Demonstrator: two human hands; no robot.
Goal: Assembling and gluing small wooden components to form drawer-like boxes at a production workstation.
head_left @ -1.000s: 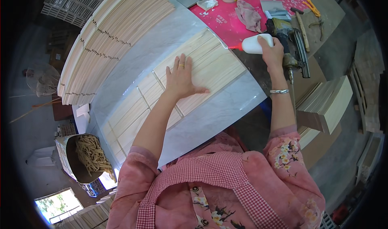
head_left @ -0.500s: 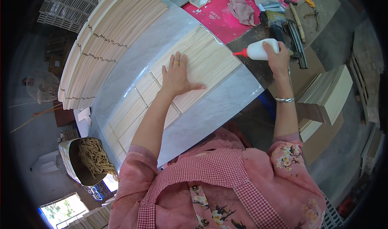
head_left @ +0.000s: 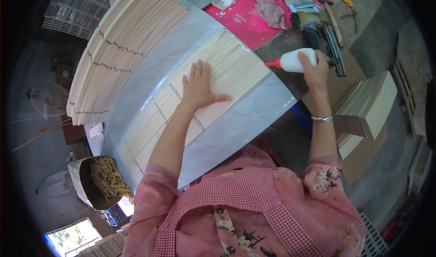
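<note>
Pale wooden boards [head_left: 236,62] with narrow grooves lie side by side on a grey marble-patterned tabletop [head_left: 254,107]. My left hand [head_left: 198,87] rests flat on them, fingers and thumb spread. In my right hand [head_left: 314,70] is a white squeeze bottle [head_left: 293,60] with a red nozzle, tipped on its side. Its nozzle points left, just off the right corner of the boards and not touching them. A nail gun [head_left: 320,32] lies close behind the bottle.
Tall stacks of thin boards [head_left: 118,53] stand at the left. A bin of wood strips [head_left: 106,175] sits lower left. Beyond the tabletop are a crumpled cloth [head_left: 271,12], a hammer [head_left: 334,23], pliers [head_left: 349,19] and a pink sheet [head_left: 240,23]. More panels [head_left: 370,105] stand at right.
My right hand has drawn the bottle slightly to the right, away from the boards' corner. The left hand stays in place on the boards.
</note>
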